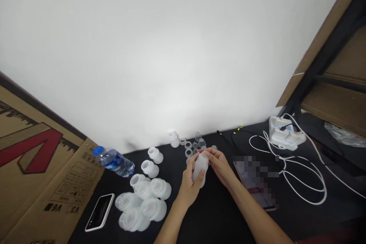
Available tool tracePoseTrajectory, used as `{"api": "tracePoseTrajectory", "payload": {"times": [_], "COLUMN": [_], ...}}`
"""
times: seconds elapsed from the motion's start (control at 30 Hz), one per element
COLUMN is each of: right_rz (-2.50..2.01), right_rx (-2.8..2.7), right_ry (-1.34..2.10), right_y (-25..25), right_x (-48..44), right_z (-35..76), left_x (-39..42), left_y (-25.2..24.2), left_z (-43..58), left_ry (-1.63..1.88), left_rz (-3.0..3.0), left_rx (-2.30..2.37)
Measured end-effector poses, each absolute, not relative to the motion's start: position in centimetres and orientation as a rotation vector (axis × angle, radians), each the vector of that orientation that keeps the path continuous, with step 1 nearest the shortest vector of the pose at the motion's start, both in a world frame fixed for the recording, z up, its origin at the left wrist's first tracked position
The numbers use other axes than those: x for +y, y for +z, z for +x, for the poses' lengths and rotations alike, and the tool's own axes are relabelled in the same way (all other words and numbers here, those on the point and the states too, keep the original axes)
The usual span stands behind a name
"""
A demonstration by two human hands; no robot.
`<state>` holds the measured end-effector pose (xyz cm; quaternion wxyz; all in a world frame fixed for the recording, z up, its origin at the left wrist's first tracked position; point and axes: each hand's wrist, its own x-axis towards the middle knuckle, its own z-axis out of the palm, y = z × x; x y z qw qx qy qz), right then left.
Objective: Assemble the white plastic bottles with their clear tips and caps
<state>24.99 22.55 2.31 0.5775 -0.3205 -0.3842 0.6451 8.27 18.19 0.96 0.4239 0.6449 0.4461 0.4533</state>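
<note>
My left hand [191, 178] is wrapped around a small translucent white baby bottle [200, 168], held tilted above the black table. The fingers of my right hand [217, 162] close on the bottle's top, partly hiding the piece there. Just beyond my fingers lie several clear rings [188, 153] and clear domed caps [198, 136]. To the left of my left hand, several bottles with clear caps [153, 209] stand close together. Open-necked white bottles [150, 168] form a line behind them, and one more bottle [174, 139] is near the wall.
A blue-capped water bottle [116, 162] and a white-edged phone [100, 212] are at the left, beside a cardboard box [51, 183]. On the right are a dark tablet-like device [254, 185], a white power strip [286, 133] and looped white cables [323, 190]. A white wall [171, 65] rises behind.
</note>
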Motion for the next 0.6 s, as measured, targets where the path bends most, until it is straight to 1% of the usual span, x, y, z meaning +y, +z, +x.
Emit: {"api": "tracePoseTrajectory", "payload": {"times": [0.4, 0.5, 0.6], "right_rz": [-0.791, -0.802, -0.801], "right_rx": [-0.887, -0.898, -0.894], "right_ry": [1.567, 1.529, 1.421], "right_y": [2.15, 2.05, 1.84], "right_x": [22.33, 22.30, 22.66], "right_z": [24.72, 24.67, 24.88], "left_x": [18.39, 18.38, 18.36], "left_y": [1.21, 0.82, 0.63], "left_z": [8.82, 8.96, 9.07], "left_ry": [1.096, 1.108, 1.126], "left_rz": [1.433, 1.367, 1.287], "left_rx": [0.882, 0.846, 0.786]}}
